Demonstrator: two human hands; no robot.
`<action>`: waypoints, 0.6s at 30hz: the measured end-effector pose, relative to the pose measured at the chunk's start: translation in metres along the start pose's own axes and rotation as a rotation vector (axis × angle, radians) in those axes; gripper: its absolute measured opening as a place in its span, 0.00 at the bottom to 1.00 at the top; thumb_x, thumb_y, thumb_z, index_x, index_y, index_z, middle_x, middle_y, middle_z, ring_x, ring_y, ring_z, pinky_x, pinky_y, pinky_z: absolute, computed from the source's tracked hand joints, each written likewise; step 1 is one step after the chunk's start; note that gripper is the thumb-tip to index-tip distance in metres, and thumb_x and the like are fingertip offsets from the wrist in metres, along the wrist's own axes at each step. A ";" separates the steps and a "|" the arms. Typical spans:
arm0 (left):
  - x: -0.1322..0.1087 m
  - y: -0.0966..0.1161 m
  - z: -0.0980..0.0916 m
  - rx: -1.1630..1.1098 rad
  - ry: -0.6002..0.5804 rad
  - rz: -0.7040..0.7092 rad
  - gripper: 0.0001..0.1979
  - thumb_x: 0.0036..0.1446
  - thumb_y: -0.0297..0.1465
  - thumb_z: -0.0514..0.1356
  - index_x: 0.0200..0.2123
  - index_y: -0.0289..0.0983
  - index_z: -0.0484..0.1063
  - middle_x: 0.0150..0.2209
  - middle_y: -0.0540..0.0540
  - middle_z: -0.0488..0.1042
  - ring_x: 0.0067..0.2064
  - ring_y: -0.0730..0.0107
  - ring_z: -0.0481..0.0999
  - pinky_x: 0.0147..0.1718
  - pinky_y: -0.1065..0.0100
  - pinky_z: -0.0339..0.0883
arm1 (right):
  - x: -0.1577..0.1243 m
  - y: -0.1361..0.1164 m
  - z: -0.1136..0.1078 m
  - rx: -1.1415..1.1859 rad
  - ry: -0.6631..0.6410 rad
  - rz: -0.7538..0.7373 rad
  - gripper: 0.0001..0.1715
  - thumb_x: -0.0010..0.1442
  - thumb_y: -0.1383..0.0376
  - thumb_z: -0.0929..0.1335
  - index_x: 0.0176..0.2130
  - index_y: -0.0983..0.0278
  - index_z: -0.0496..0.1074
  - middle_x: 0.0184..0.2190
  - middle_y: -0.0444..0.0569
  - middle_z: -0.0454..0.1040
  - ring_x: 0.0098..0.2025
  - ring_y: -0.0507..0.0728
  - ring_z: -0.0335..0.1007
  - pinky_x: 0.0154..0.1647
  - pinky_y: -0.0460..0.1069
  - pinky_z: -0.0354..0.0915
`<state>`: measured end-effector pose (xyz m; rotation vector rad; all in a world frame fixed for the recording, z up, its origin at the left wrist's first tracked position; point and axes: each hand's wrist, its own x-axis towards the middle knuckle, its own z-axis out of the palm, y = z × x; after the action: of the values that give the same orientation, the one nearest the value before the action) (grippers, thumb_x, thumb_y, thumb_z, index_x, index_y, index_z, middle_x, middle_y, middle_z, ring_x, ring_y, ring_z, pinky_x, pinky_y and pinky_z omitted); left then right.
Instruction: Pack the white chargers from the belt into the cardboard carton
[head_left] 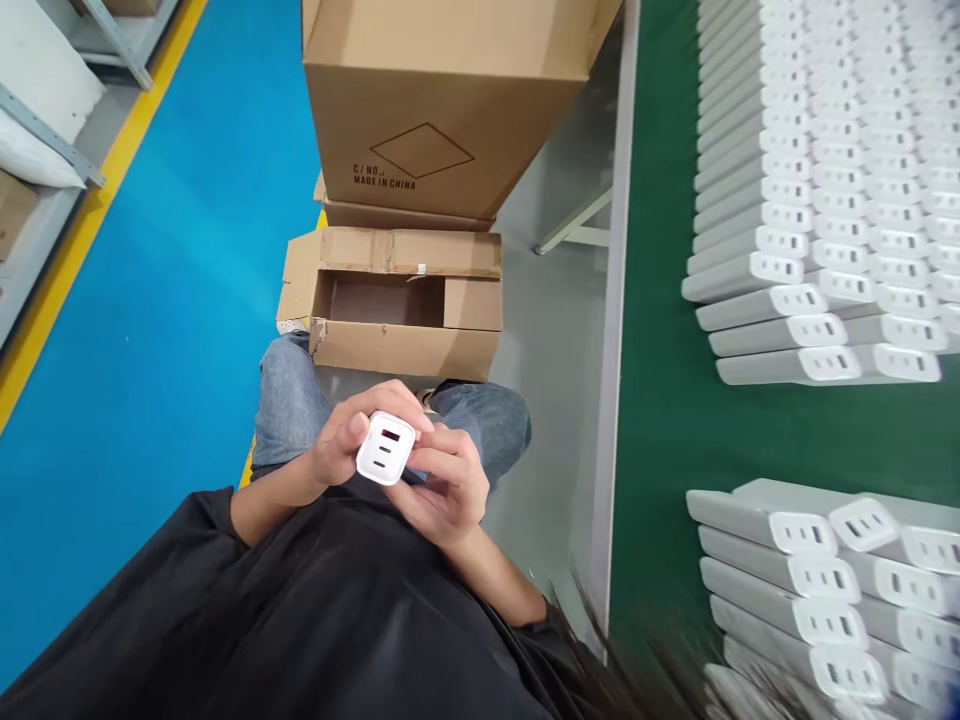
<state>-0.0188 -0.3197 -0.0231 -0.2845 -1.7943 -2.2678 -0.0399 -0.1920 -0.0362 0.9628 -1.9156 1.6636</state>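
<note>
beside green tabletop, gripping white 3-port charger by its sides with fingers of left hand and right hand; probably light, stiff, slick, best held there.

Two hands hold one charger. One bench carries two charger groups. One printed carton and one open carton show.

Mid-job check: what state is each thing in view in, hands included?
Left hand: closed on the charger.
Right hand: fingers and thumb on the charger.
Charger: held, port end toward the camera.
Lower box: open, left flap folded out.
Upper box: open or shut unclear.
Far chargers: stacked, ports visible.
Near chargers: stacked, one crooked on top.
</note>
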 end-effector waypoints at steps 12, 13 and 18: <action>-0.004 -0.005 -0.006 -0.155 0.051 -0.041 0.27 0.67 0.49 0.44 0.41 0.40 0.76 0.33 0.44 0.72 0.35 0.66 0.72 0.35 0.63 0.68 | 0.001 0.004 0.008 0.014 -0.047 0.024 0.15 0.57 0.64 0.74 0.42 0.57 0.69 0.32 0.44 0.71 0.29 0.53 0.70 0.30 0.49 0.70; -0.005 -0.005 -0.006 -0.163 0.055 -0.048 0.27 0.67 0.50 0.44 0.41 0.39 0.75 0.33 0.45 0.72 0.35 0.67 0.72 0.35 0.64 0.68 | 0.001 0.005 0.009 0.015 -0.050 0.018 0.15 0.57 0.64 0.74 0.43 0.57 0.69 0.32 0.44 0.71 0.29 0.52 0.69 0.30 0.49 0.69; -0.005 -0.004 -0.006 -0.260 0.084 -0.156 0.27 0.66 0.51 0.45 0.39 0.37 0.73 0.29 0.46 0.72 0.30 0.69 0.71 0.31 0.66 0.67 | -0.001 0.006 0.015 0.003 -0.011 -0.019 0.19 0.54 0.66 0.76 0.44 0.54 0.70 0.28 0.42 0.67 0.26 0.52 0.66 0.25 0.48 0.66</action>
<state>-0.0150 -0.3244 -0.0300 -0.0937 -1.5296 -2.5826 -0.0418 -0.2057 -0.0431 0.9901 -1.9057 1.6541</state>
